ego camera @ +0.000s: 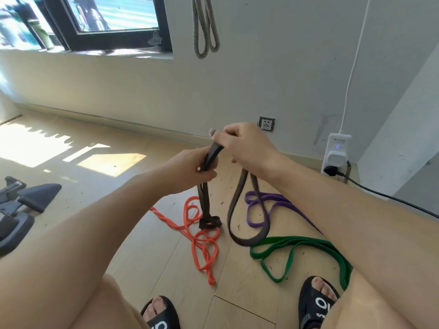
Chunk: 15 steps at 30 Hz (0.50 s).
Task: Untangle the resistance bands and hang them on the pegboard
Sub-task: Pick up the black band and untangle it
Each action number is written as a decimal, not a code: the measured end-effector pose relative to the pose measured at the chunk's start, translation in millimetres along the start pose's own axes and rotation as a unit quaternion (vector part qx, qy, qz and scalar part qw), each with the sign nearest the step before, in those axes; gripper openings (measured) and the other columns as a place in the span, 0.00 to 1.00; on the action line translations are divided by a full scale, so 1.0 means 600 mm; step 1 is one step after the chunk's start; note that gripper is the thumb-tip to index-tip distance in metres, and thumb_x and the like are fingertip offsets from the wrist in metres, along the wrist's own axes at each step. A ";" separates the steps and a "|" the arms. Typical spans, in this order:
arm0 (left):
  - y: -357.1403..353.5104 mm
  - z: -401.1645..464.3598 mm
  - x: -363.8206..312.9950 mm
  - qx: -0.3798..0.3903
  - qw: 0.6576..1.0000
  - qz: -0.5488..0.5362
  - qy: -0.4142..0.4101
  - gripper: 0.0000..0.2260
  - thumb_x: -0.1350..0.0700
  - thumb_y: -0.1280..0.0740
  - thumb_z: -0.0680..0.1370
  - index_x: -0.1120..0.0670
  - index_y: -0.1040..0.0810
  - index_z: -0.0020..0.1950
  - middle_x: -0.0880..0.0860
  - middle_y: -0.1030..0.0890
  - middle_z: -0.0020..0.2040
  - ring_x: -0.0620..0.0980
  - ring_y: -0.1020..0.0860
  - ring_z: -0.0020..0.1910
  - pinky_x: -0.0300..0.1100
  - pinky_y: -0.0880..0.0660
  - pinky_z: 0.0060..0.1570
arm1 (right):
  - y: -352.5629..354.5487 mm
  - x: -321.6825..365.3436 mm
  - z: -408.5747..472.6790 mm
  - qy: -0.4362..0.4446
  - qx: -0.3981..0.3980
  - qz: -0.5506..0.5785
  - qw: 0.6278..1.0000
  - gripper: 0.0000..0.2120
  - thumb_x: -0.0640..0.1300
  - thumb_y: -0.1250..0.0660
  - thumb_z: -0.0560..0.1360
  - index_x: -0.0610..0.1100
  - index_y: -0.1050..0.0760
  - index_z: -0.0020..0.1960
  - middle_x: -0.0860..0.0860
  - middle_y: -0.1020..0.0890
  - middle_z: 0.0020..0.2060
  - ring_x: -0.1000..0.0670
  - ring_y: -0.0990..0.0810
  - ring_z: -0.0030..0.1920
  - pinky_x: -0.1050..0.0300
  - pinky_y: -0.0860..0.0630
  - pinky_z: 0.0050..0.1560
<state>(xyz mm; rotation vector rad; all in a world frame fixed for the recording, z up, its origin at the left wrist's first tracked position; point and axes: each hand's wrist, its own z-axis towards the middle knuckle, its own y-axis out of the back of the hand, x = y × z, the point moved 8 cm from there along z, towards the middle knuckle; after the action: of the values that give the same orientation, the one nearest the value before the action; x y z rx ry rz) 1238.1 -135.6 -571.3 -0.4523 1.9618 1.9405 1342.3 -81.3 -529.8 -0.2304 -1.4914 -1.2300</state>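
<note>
Wooden floor (142, 233), knotted dark band (210, 222)

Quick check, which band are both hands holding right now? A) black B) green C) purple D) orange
A: both the left hand and right hand grip the black band, while the orange band, purple band and green band lie on the floor.

Grey band (204, 27) on wall: upper end cut by top edge, hanger unseen. Dark band (237, 210): section inside right hand (247, 146) hidden; lower loop motion-blurred.
</note>
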 end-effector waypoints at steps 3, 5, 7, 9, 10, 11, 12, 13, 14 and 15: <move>-0.001 -0.004 0.017 0.007 1.000 0.001 0.019 0.07 0.53 0.31 0.80 0.50 0.27 0.46 0.50 0.20 0.43 0.44 0.22 0.41 0.29 0.29 0.40 | 0.047 -0.007 0.003 -0.002 -0.077 0.030 0.997 0.23 0.52 0.35 0.82 0.36 0.29 0.36 0.49 0.32 0.27 0.52 0.33 0.29 0.58 0.31 0.33; 0.005 -0.002 0.020 -0.007 1.000 -0.023 0.014 0.08 0.52 0.32 0.81 0.48 0.29 0.45 0.52 0.20 0.43 0.51 0.19 0.43 0.41 0.23 0.45 | 0.069 -0.034 0.002 -0.026 -0.088 0.000 0.996 0.22 0.52 0.35 0.82 0.43 0.31 0.33 0.54 0.34 0.24 0.55 0.36 0.25 0.65 0.36 0.28; 0.012 -0.003 0.017 -0.021 1.000 -0.020 0.006 0.08 0.49 0.34 0.82 0.48 0.30 0.46 0.53 0.21 0.42 0.54 0.21 0.41 0.49 0.22 0.45 | 0.071 -0.063 0.001 -0.063 -0.063 -0.025 0.996 0.21 0.54 0.37 0.83 0.44 0.30 0.34 0.53 0.31 0.26 0.54 0.33 0.28 0.60 0.34 0.32; 0.020 -0.005 0.010 -0.033 0.999 -0.028 -0.004 0.08 0.48 0.35 0.83 0.47 0.31 0.46 0.51 0.22 0.41 0.52 0.22 0.41 0.46 0.24 0.44 | 0.057 -0.079 -0.001 -0.093 -0.007 -0.058 0.994 0.25 0.57 0.41 0.84 0.41 0.24 0.37 0.49 0.22 0.32 0.49 0.26 0.35 0.54 0.30 0.40; 0.025 -0.006 0.005 -0.042 0.999 -0.033 -0.009 0.08 0.48 0.35 0.83 0.46 0.31 0.46 0.50 0.22 0.41 0.50 0.22 0.41 0.42 0.25 0.42 | 0.046 -0.080 -0.004 -0.101 0.025 -0.072 0.992 0.28 0.59 0.44 0.85 0.40 0.21 0.39 0.48 0.18 0.36 0.47 0.22 0.39 0.51 0.28 0.45; 0.031 -0.007 0.000 -0.050 0.998 -0.037 -0.011 0.08 0.49 0.35 0.83 0.45 0.31 0.45 0.49 0.21 0.41 0.48 0.21 0.41 0.37 0.27 0.40 | 0.034 -0.077 -0.006 -0.102 0.053 -0.070 0.991 0.29 0.59 0.47 0.85 0.40 0.18 0.43 0.47 0.16 0.40 0.46 0.20 0.44 0.49 0.27 0.50; 0.037 -0.008 -0.006 -0.060 0.997 -0.047 -0.013 0.08 0.50 0.35 0.83 0.45 0.30 0.45 0.49 0.21 0.41 0.44 0.21 0.40 0.32 0.29 0.39 | 0.022 -0.069 -0.010 -0.098 0.076 -0.047 0.991 0.29 0.60 0.49 0.85 0.42 0.17 0.46 0.47 0.15 0.42 0.45 0.19 0.47 0.49 0.26 0.54; 0.041 -0.008 -0.010 -0.070 0.996 -0.062 -0.015 0.07 0.50 0.34 0.82 0.45 0.30 0.46 0.49 0.20 0.41 0.43 0.19 0.40 0.30 0.28 0.38 | 0.010 -0.061 -0.012 -0.094 0.093 -0.012 0.991 0.29 0.60 0.49 0.85 0.42 0.18 0.48 0.47 0.15 0.41 0.46 0.19 0.46 0.49 0.25 0.55; 0.044 -0.009 -0.016 -0.078 0.994 -0.081 -0.020 0.07 0.51 0.33 0.82 0.46 0.29 0.46 0.49 0.20 0.41 0.42 0.18 0.40 0.30 0.26 0.38 | 0.000 -0.053 -0.013 -0.091 0.105 0.021 0.990 0.29 0.60 0.48 0.85 0.41 0.19 0.47 0.48 0.15 0.38 0.47 0.19 0.42 0.50 0.24 0.52; 0.046 -0.009 -0.020 -0.084 0.992 -0.096 -0.025 0.06 0.52 0.33 0.82 0.47 0.28 0.46 0.49 0.19 0.42 0.43 0.17 0.39 0.32 0.24 0.39 | -0.008 -0.046 -0.013 -0.084 0.110 0.042 0.989 0.28 0.60 0.47 0.85 0.41 0.20 0.45 0.48 0.18 0.35 0.49 0.21 0.38 0.52 0.25 0.48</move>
<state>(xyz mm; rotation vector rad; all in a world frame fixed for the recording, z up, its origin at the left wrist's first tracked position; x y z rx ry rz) 1236.1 -140.7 -541.2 -0.6063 1.6651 1.9789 1353.3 -76.6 -556.5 -0.2497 -1.7319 -0.9885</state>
